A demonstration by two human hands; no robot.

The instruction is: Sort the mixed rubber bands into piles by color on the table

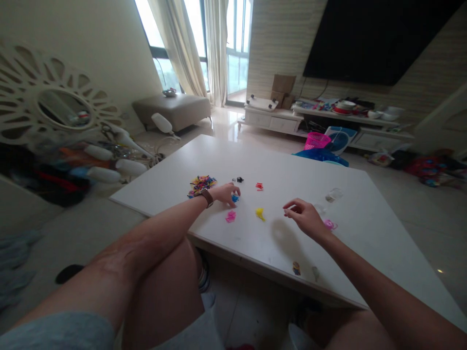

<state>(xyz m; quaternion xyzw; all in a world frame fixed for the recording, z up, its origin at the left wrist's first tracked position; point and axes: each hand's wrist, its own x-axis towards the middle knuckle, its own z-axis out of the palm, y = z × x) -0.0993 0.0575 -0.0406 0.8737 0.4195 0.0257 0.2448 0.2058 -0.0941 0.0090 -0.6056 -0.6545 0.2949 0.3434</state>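
Pieces in blue (235, 198) are lying on the tabletop (222, 158) within the spread grip of the left hand (225, 193), the nearer one, no long axis showing. The right hand (303, 217) is hovering well apart, fingers curled; whether it is pinching anything, one cannot tell.

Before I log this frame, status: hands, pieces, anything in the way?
Left grip at the blue pieces, hold unclear. Right grip raised above the table, right of the yellow pieces. Black pieces and pink pieces close beside left grip.
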